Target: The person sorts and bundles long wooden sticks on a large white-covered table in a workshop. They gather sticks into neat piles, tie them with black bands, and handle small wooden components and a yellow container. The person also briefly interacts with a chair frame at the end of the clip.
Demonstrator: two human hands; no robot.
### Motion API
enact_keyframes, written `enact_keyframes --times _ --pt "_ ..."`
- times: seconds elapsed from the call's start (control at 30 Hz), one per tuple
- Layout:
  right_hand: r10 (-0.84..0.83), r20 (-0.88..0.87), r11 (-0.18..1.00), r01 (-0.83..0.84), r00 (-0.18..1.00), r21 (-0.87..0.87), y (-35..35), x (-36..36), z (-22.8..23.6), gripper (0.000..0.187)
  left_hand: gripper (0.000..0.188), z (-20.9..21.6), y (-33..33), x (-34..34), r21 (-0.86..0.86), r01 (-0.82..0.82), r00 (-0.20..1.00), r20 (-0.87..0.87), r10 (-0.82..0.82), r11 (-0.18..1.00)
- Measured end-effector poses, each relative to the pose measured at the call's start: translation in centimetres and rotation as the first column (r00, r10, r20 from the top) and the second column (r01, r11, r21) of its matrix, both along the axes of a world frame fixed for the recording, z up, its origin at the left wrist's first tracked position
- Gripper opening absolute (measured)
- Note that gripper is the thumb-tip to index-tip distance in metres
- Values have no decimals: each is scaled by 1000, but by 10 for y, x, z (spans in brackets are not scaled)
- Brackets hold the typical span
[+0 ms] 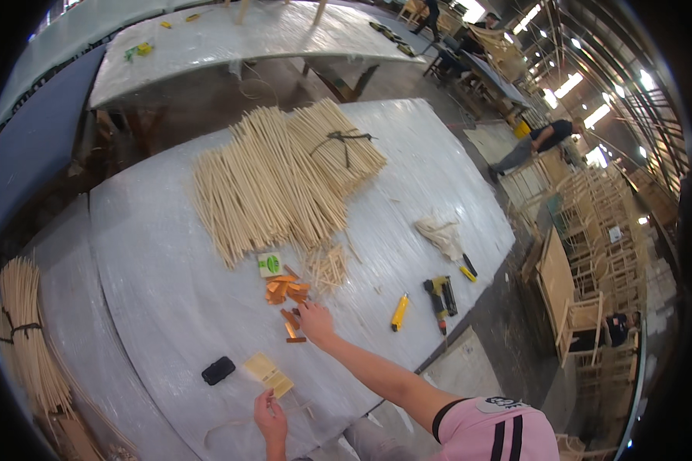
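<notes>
My right hand (316,321) reaches over the table, its fingers closed at a copper-coloured staple strip (289,317). Just beyond lies a loose pile of similar strips (281,290), beside a small white and green box (270,264). Closer to me, my left hand (270,417) has its fingers drawn together by the lower end of a pale yellow card-like piece (267,370). What they pinch, if anything, is too small to make out. Left of the card lies a black phone-like object (218,371).
A large stack of thin wooden rods (269,180) covers the table's middle, with short offcuts (327,267) beside it. Rightward lie a yellow cutter (399,313), a nail gun (440,300) and a cloth (440,236). Tied rods (27,330) stand far left. People work beyond.
</notes>
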State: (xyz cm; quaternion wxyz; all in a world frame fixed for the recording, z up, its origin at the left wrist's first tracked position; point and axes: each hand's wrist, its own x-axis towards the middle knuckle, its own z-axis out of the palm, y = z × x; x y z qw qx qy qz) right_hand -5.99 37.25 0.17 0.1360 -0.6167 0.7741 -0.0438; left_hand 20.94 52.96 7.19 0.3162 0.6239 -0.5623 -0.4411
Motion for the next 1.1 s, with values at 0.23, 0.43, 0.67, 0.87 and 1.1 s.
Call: enact_keyframes --times 0.23,0.43,0.67,0.87,1.1 --pt "-2 25 1000 2 1000 11 10 1 -9 30 31 -15 17 6 62 37 999 -34 -35 997" --pt "-19 17 995 20 1000 -95 20 -3 -14 29 29 -19 26 10 65 43 999 -26 -41 997" --pt "0 -53 1000 -1 999 -11 9 -20 -32 38 28 -35 23 12 47 -7 990 -142 14 999" --pt "20 -137 954 -60 990 -293 26 0 -27 42 27 -8 7 17 144 12 999 -34 -7 990" --pt "-50 143 962 86 988 -261 25 5 -18 39 27 -7 11 8 160 -9 999 -51 17 987"
